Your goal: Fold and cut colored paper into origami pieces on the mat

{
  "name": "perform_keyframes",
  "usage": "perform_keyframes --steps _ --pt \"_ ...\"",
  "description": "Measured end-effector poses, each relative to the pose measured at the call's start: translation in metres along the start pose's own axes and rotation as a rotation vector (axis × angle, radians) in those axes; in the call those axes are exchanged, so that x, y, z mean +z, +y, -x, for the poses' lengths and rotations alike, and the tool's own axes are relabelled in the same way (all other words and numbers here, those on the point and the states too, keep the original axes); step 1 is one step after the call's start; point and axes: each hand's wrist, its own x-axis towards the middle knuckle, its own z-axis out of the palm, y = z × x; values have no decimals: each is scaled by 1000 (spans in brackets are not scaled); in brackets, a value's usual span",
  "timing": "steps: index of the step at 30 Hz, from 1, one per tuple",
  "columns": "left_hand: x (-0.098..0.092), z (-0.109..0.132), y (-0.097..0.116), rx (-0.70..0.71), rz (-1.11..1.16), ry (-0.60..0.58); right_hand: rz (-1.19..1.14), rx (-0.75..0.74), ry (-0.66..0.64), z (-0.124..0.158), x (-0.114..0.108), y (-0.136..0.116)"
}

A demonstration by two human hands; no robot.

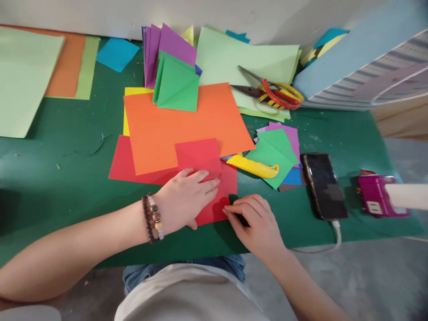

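A red paper piece (214, 209) lies near the table's front edge, its upper end overlapping an orange sheet (160, 133). Flat across the piece, fingers spread, rests my left hand (185, 196), which wears two beaded bracelets and hides part of it. Thumb and forefinger of my right hand (257, 225) are pinched together at the paper's lower right corner. A larger red sheet (122, 158) shows from under the orange one. Just beyond my hands, a yellow box cutter (252, 166) lies partly over green folded paper (276, 149).
Purple (177, 44) and green folded squares (179, 84) stand at the back. Scissors (279, 94) and pliers (247, 90) lie on pale green sheets (227, 53). To the right are a phone (324, 185) with a cable and a purple device (377, 196). A blue box (354, 58) stands behind.
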Motion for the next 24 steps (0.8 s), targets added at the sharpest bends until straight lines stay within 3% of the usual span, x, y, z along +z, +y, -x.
perform_keyframes --steps 9,24 --pt "2 0 0 -3 8 21 34 1 -7 9 5 -20" --pt "11 0 0 9 12 79 -12 -53 -73 -1 21 -50"
